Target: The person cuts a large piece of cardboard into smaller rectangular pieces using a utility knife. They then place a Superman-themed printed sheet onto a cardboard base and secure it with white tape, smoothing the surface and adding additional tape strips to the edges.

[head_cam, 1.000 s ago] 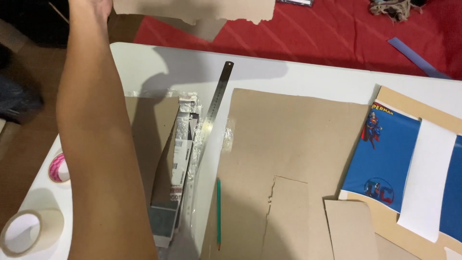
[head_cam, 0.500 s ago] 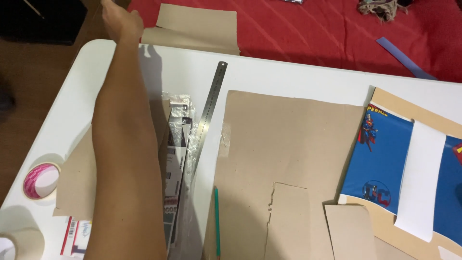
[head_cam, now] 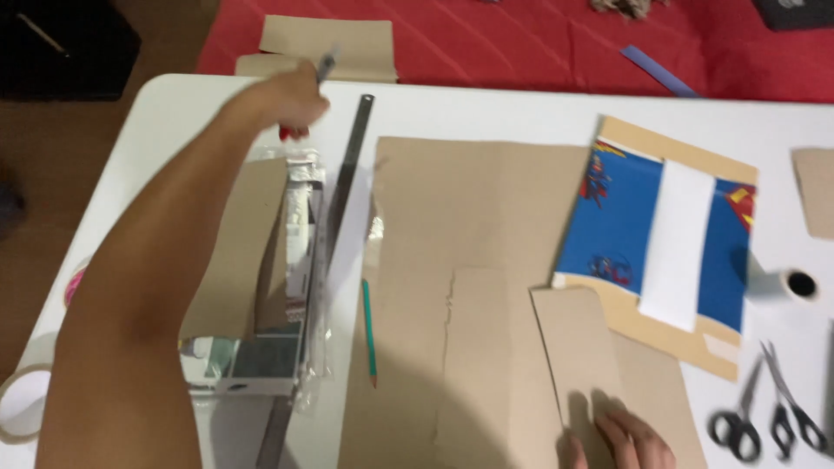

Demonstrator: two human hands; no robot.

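Fingers of the right hand [head_cam: 621, 443], at the bottom edge of the frame right of centre, lay spread and flat, pressing down a small brown card strip [head_cam: 578, 352]; they gripped nothing. That strip rested on the large brown cardboard sheet [head_cam: 469, 260] covering the middle of the white table [head_cam: 521, 108].

Just left of the sheet lay a green pencil [head_cam: 369, 330], tip pointing toward the lower frame. Left of the pencil, a long steel ruler [head_cam: 343, 191] ran from bottom centre-left up toward the upper middle, beside a plastic-wrapped box [head_cam: 278, 287].

Lower right corner: two pairs of scissors [head_cam: 764, 412]. Mid right: a blue printed sheet on tan card [head_cam: 647, 226], with a white roll [head_cam: 782, 285] at its right. Lower left edge: a ring of clear tape [head_cam: 22, 404].

Farthest, upper left of centre: the left hand [head_cam: 291, 102] was closed around a slim tool with a red grip and grey upper end [head_cam: 317, 78], likely a craft knife, though motion blur prevented certainty. It sat near the ruler's far end.

Judgement: step in hand appeared to be bringing the cutting tool to the work. Next move would call for the ruler squared on the cardboard and held firm before any blade contact.
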